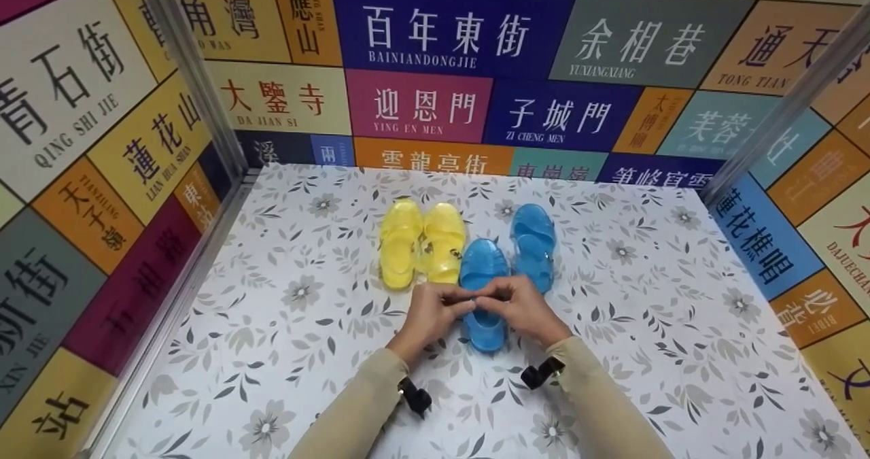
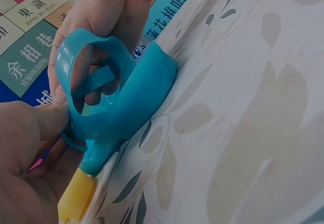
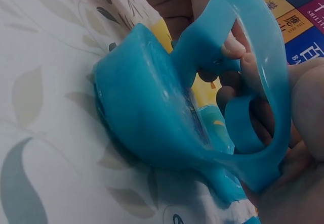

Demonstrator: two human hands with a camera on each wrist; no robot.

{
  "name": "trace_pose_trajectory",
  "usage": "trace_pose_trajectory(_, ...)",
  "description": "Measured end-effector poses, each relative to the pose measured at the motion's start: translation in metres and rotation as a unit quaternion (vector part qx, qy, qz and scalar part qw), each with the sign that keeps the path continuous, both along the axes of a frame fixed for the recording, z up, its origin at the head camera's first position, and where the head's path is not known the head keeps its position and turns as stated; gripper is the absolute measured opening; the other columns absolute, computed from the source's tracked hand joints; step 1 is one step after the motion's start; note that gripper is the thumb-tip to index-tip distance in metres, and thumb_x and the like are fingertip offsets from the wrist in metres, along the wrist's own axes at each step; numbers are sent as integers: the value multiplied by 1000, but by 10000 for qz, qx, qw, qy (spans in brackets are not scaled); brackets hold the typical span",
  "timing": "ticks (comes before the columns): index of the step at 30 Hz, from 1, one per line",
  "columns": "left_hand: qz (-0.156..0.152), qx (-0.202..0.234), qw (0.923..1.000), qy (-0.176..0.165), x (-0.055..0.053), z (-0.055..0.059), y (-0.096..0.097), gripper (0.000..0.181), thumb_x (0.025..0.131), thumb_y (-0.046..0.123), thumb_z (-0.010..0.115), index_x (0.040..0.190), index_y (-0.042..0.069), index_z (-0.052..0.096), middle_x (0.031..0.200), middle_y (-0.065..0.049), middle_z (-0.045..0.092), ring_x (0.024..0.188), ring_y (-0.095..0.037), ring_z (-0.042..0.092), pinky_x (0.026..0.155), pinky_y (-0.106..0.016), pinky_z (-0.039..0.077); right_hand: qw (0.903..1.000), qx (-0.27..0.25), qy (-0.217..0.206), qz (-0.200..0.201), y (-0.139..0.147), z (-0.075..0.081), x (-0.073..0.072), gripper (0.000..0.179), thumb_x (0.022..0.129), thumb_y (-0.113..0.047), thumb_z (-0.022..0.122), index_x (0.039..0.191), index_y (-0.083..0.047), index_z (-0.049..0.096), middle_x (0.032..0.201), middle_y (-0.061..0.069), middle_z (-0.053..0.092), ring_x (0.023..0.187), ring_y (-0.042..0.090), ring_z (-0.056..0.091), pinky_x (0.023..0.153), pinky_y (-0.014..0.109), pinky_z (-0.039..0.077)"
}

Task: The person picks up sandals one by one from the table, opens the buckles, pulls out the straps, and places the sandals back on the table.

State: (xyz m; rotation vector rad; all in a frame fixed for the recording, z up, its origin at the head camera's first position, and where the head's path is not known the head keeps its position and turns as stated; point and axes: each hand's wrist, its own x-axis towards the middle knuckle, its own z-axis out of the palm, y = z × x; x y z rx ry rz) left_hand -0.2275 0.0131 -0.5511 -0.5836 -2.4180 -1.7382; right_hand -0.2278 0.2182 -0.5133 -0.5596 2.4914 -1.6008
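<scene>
A blue jelly sandal (image 1: pixel 484 260) lies on the tabletop, toe pointing away, under both hands. My left hand (image 1: pixel 433 313) pinches its ankle strap from the left between thumb and fingers. From the right, my right hand (image 1: pixel 522 309) grips the same strap, thumb and fingertips meeting the left hand's over the sandal. In the left wrist view, the strap (image 2: pixel 65 64) arches up from the heel, with a loose strap tail (image 2: pixel 96 81) inside the loop. The right wrist view shows fingers reaching through the strap opening; the fastening itself is partly hidden by them.
The matching blue sandal (image 1: pixel 533 224) stands just right of the right hand. To the left are two yellow sandals (image 1: pixel 399 222), (image 1: pixel 444 222) side by side. Flower-patterned covering (image 1: pixel 299 350) spans the table; sign-covered panels (image 1: pixel 435 105) with metal posts enclose it.
</scene>
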Motion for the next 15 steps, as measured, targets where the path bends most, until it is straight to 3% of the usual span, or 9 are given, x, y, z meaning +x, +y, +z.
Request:
trace_pose_trajectory(4, -87, 65, 9999, -34, -1, 0, -1, 12, 92, 16, 83, 103, 12, 85, 95, 3, 81, 87, -6, 75, 76, -23, 61, 9997, -92, 184, 89, -2, 11, 7, 10, 95, -2, 75, 103, 3, 79, 99, 14, 79, 91, 17, 72, 78, 22, 57)
trace_pose_trajectory(11, 158, 104, 9997, 183, 1, 1, 3, 12, 91, 17, 84, 101, 11, 85, 93, 1, 81, 86, -10, 76, 74, -25, 61, 9982, -19, 602, -54, 4, -19, -7, 10, 97, -3, 74, 103, 2, 80, 98, 16, 79, 87, 18, 71, 74, 23, 55)
trace_pose_trajectory(15, 316, 101, 9991, 262, 3, 0, 5, 13, 90, 18, 85, 100, 10, 85, 92, -1, 81, 86, -12, 77, 74, -26, 61, 9968, -154, 768, -162, 5, -25, -7, 9, 95, -6, 77, 102, -2, 81, 97, 12, 80, 85, 15, 71, 73, 22, 55)
